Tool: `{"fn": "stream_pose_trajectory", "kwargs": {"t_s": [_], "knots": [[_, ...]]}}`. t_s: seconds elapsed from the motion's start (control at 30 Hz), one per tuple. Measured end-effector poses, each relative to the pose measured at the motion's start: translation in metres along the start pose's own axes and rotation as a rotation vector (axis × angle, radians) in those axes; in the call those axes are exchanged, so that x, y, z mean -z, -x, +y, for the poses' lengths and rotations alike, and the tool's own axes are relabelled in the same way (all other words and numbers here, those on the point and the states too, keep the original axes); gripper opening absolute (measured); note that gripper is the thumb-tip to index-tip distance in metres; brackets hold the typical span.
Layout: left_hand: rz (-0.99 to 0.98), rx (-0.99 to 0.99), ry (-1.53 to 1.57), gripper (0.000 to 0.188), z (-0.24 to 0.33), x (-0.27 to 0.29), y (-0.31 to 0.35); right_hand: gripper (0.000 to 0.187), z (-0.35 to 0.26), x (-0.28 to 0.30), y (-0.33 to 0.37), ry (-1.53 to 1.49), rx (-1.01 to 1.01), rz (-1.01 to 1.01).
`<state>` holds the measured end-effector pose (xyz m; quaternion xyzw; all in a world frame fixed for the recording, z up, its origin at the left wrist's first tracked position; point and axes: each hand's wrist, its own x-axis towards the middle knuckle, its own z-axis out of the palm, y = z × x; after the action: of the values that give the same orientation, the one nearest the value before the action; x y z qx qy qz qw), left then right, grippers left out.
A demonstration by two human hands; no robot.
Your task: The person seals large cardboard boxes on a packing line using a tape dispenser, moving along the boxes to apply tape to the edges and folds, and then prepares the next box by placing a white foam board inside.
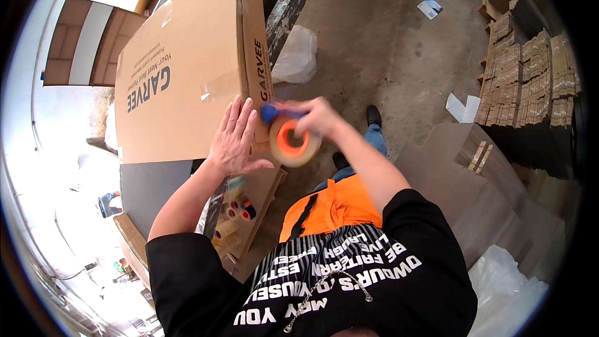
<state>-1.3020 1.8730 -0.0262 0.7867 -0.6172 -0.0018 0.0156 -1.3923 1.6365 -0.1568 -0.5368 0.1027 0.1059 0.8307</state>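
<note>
A large brown cardboard box with dark print and pieces of clear tape lies on a grey work surface at the left. My left hand is laid at the box's near right corner, fingers stretched out and holding nothing. In my right hand is a tape dispenser with a blue head, an orange hub and a wide roll of tape. The dispenser is beside the box's narrow right side, a little blurred. Whether a strip of tape joins it to the box I cannot make out.
Several tape rolls stand on a shelf below the work surface. Stacks of flat cardboard line the right side, with a large brown cardboard piece nearer me. A clear plastic bag and scraps of paper lie on the concrete floor.
</note>
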Motion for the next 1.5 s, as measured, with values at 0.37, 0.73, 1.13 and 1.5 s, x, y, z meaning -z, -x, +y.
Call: {"fn": "stream_pose_trajectory", "kwargs": {"t_s": [0.37,0.73,1.13,1.5], "knots": [[-0.031,0.057,0.007,0.101,0.005,0.003,0.008,0.060,0.073,-0.146,0.046,0.523,0.096,0.002],[0.018,-0.054,-0.034,0.021,0.002,0.000,0.019,0.058,-0.014,-0.133,0.039,1.220,0.344,-1.057],[-0.207,-0.069,0.225,0.040,-0.064,0.010,-0.048,0.052,-0.154,0.091,0.079,1.274,0.268,0.133],[-0.295,0.226,-0.636,0.052,-0.329,-0.014,-0.318,0.067,-0.195,0.200,-0.064,1.189,0.328,0.145]]}}
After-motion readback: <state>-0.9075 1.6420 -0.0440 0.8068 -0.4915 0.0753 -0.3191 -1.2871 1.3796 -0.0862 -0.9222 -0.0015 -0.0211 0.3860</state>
